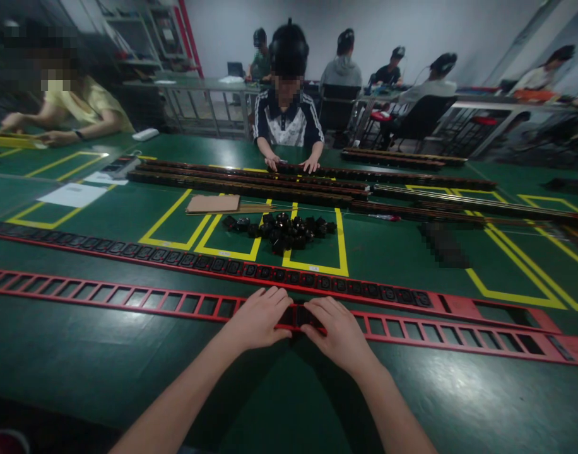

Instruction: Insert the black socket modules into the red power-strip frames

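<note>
A long red slotted strip (208, 305) lies across the green table in front of me. My left hand (264, 318) grips it near the middle, fingers over the far edge and thumb at the near edge. Just to the right, my right hand (335, 325) is closed on the same strip in a similar way. Between my hands a black socket (300, 315) sits in one of the slots, partly covered by my fingers. Behind runs a second red strip (374, 290) with black sockets filling most of its slots. A pile of loose black sockets (289, 232) lies farther back.
Yellow tape rectangles (343, 252) mark the green table (128, 347). Cardboard (213, 203) lies left of the pile, and long dark strips (241, 183) stretch behind it. A co-worker (289, 113) has both hands on those strips; another person (88, 104) works at the left.
</note>
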{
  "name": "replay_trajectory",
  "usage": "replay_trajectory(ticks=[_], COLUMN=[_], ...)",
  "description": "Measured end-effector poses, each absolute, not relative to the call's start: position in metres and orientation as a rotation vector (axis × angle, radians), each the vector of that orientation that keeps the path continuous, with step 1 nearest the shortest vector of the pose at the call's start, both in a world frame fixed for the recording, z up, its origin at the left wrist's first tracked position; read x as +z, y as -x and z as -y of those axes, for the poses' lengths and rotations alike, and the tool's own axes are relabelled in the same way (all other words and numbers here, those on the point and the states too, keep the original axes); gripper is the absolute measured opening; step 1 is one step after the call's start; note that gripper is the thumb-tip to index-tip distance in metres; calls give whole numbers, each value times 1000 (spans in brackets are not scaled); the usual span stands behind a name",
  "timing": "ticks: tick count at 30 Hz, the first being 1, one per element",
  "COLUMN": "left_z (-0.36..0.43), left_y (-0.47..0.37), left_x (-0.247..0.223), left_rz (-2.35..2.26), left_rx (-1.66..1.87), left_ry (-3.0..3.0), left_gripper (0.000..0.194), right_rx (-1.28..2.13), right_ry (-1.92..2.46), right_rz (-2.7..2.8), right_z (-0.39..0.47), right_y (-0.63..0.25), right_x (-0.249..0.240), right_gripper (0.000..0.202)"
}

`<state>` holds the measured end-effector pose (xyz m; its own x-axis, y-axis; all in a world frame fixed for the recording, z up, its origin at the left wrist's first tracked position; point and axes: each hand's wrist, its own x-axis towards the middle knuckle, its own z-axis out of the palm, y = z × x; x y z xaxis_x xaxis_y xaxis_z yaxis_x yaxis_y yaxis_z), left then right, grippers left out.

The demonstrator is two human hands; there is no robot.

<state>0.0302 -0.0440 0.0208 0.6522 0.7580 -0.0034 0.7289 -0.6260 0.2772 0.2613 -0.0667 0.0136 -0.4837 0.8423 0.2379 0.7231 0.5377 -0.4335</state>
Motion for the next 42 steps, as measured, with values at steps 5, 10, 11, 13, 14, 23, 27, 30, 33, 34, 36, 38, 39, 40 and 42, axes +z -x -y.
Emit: replay_trajectory(ticks=[5,10,11,13,14,23,27,30,33,34,36,38,39,40,42], left_z=[36,32,32,32,33,38,37,37,37,36,36,36,36,36,36], left_y=[-31,-29,-29,-31,-32,-39,-37,-36,-36,-36,-35,-35,-35,-35,-34], left_x=[18,18,18,19,19,21,19,18,17,16,15,14,13,13,12], left_rz=[-1140,-1118,-1126,-1146,-1159,-1218,-1198,-1203,-1197,-1196,-1203,-1209,-1209,-1207,-1198], left_rx=[157,171,173,174,179,316,316,339,363,364,363,363,366,372,385], left_ry=[-2704,-2703,-2692,-2670,-2660,-2519,-2525,-2516,-2501,-2498,-2492,-2490,-2491,-2492,-2494], left_gripper=[50,51,51,51,51,30,31,30,32,33,33,33,33,33,33], right_rx=[361,367,363,354,350,459,486,479,472,474,485,495,497,497,496], right_ry=[1267,1276,1277,1274,1272,1304,1301,1271,1263,1268,1289,1303,1304,1297,1278], right_rz=[2333,2318,2318,2317,2315,2291,2271,2283,2298,2297,2286,2271,2264,2261,2263], right_z=[63,62,62,61,61,58,58,58,58,58,58,58,58,58,58], right_y=[-262,-261,-261,-261,-261,-260,-260,-261,-262,-262,-261,-260,-260,-260,-260], right_x=[10,10,10,9,8,13,14,13,13,13,14,14,15,15,14], right_gripper=[33,30,30,31,32,28,25,26,28,28,28,27,27,26,25])
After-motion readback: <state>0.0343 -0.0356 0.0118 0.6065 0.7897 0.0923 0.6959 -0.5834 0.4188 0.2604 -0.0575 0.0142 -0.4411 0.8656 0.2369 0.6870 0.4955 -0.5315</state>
